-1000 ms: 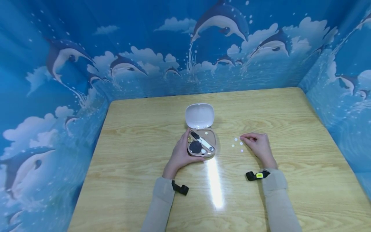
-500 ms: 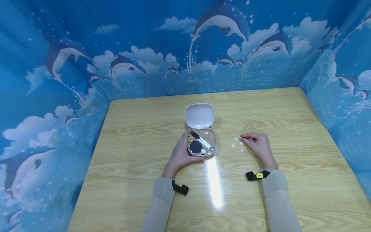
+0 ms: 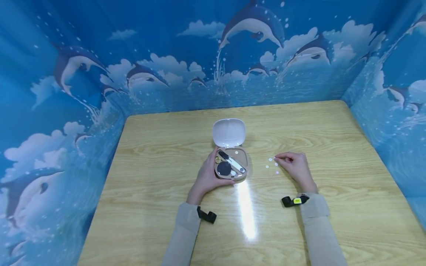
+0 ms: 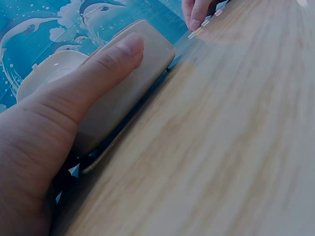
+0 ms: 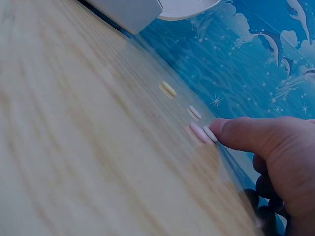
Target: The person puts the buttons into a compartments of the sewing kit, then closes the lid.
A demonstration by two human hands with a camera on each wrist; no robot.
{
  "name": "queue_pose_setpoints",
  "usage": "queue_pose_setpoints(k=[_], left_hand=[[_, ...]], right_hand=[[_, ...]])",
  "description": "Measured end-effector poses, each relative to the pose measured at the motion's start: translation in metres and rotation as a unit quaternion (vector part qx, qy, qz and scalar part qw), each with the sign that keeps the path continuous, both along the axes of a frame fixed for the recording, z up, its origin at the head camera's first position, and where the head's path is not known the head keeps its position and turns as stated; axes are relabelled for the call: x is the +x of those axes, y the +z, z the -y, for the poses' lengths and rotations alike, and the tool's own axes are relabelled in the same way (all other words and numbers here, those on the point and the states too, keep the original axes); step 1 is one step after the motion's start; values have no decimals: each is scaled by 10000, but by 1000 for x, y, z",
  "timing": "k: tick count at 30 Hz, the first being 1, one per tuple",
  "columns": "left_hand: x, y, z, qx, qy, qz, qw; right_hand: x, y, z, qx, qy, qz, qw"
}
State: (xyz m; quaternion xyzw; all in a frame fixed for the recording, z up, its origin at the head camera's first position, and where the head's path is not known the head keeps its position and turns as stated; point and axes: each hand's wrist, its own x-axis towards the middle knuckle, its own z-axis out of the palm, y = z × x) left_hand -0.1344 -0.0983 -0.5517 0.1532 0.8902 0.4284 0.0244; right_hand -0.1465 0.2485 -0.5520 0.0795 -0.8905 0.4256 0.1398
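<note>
My left hand (image 3: 208, 171) grips the side of a small beige case (image 3: 247, 162) with its white lid (image 3: 229, 132) raised, thumb along the front wall. Inside lie a black-and-white tool (image 3: 233, 162), a round black disc (image 3: 224, 168), a gold ring-like piece (image 3: 217, 160) and a pale button (image 3: 236, 152). To the right, my right hand (image 3: 296, 168) has thumb and forefinger together at the tabletop, pinching a small button (image 3: 274, 158) mostly hidden by the fingertips. Several more buttons, such as a yellow one (image 5: 168, 88) and a pink one (image 5: 199, 132), lie beside the fingertips.
The wood-grain table (image 3: 159, 147) carries a bright light reflection (image 3: 246, 210) in front of the case. A blue dolphin-print curtain (image 3: 186, 88) rises behind and along both sides. Each wrist wears a black camera (image 3: 207, 215).
Both hands keep almost the same places and the case stays put. The right fingertips remain among the buttons; the head view has shifted very slightly.
</note>
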Motion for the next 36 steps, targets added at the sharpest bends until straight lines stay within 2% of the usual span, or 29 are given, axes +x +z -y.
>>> queue_pose_setpoints(k=[7,13,18,29,36], left_hand=[[0,0,0,58,-20,25,10000],[0,0,0,13,8,34,10000],[0,0,0,-5,15,51,10000],[1,1,1,36,-50,-110,9999],[1,0,1,24,-42,-79,10000]], right_hand=[[1,3,1,-121,-30,197,9997],[0,0,-1,-172,144,253,9994],[0,-1,1,-94,303,61,9995],[-2,0,4,221,89,-232,9994],[-1,-2,4,158,125,-174,9996]])
